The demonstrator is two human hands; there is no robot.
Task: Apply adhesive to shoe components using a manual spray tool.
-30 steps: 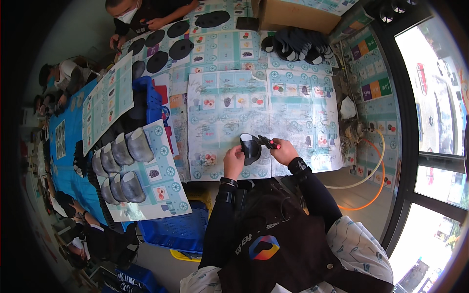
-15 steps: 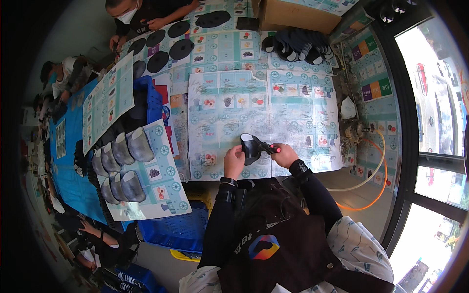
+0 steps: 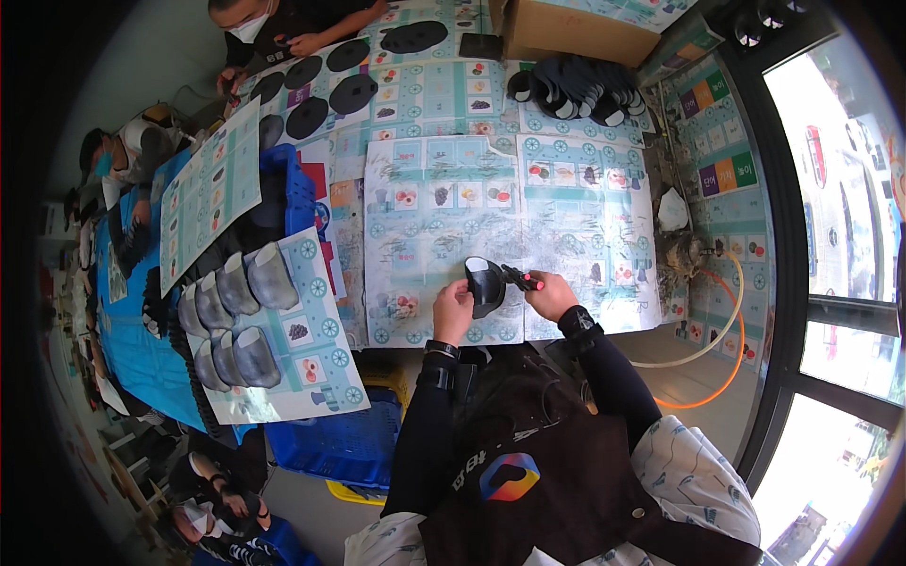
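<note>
Near the front edge of the table, my left hand (image 3: 454,309) is closed on the side of a dark, cup-shaped piece (image 3: 485,290) with a pale patch at its top. My right hand (image 3: 553,298) grips a black hand tool (image 3: 515,277) with a bright red end; its exact kind is too small to tell. The tool's black end is close to the right rim of the piece; whether they touch is unclear. Under both hands lie printed sheets (image 3: 444,236) smudged with dark streaks.
Several finished-looking grey cup-shaped pieces (image 3: 272,276) stand in rows on a board to the left. A blue crate (image 3: 300,193), a pile of dark pieces (image 3: 576,87) and a cardboard box (image 3: 576,33) surround the work area. An orange hose (image 3: 734,354) hangs at right. Co-workers are at the left.
The black tool has shifted slightly relative to the piece, and my right hand has moved a little. My left hand keeps its hold. Co-workers at the left have changed posture.
</note>
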